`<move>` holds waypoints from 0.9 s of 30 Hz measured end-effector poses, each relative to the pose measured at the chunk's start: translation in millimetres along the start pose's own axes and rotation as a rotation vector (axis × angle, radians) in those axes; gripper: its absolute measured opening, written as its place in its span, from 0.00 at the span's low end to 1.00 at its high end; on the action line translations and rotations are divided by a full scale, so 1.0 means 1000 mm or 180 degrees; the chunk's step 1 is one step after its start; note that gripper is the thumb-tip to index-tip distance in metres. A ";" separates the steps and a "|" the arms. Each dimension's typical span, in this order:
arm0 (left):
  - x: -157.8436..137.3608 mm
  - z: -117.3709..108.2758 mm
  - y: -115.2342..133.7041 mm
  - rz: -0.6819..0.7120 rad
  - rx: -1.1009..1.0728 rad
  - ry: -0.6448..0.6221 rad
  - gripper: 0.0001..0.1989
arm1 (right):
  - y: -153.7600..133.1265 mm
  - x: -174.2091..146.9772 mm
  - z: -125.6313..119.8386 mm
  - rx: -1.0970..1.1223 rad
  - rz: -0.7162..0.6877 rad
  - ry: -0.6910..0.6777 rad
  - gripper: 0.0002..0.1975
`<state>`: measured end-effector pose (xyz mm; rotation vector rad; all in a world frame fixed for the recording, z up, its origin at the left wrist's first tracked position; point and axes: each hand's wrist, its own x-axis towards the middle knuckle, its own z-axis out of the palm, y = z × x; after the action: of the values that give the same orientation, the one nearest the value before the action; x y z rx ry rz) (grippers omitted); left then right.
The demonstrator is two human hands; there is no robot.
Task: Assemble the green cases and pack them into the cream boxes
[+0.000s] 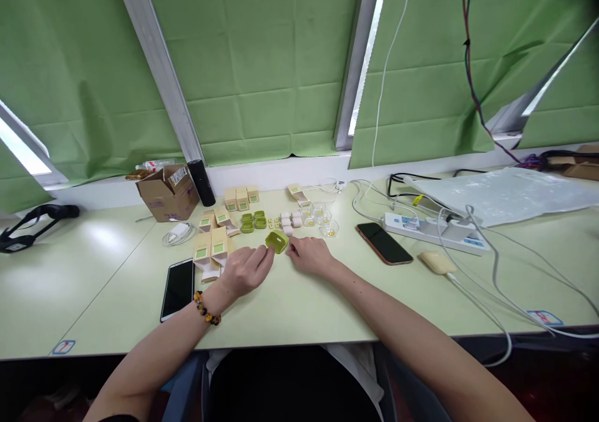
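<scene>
My left hand [248,269], with a beaded bracelet at the wrist, pinches a small hollow green case [277,241] by its left edge. Its open side is tilted toward me. Close by on the right is my right hand [309,255], fingers bent together near the case; what they hold, if anything, is hidden. Just beyond lie several matching green cases [253,221], tiny yellowish pieces [273,223], small pale pink blocks [291,220] and clear rounded plastic pieces [320,215]. Small cream boxes with green labels [219,245] stand left of the case, some with flaps open.
A black-screened phone [178,289] lies left of my left forearm, another phone [384,243] to the right. Farther right are a power strip [435,232], trailing white cables and a cream charger-like block [437,263]. A cardboard carton [167,195] and black cylinder [201,183] stand at the back left.
</scene>
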<state>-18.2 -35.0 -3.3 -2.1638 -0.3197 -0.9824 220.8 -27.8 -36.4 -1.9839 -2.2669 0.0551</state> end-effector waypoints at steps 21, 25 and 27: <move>0.005 0.025 -0.008 -0.4638 -0.6760 0.0643 0.12 | 0.000 0.000 0.001 0.0025 0.0060 -0.0076 0.14; 0.005 0.021 -0.011 -0.4731 -0.7218 0.0683 0.09 | 0.001 0.001 0.000 0.0038 0.0027 -0.0047 0.14; 0.006 0.019 -0.011 -0.4783 -0.7317 0.0616 0.12 | 0.001 0.001 0.000 0.0038 0.0024 -0.0057 0.13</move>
<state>-9.4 -14.2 -1.4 -3.1926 -1.1860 -3.7222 221.4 -27.1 -36.2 -1.9942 -2.2645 0.0870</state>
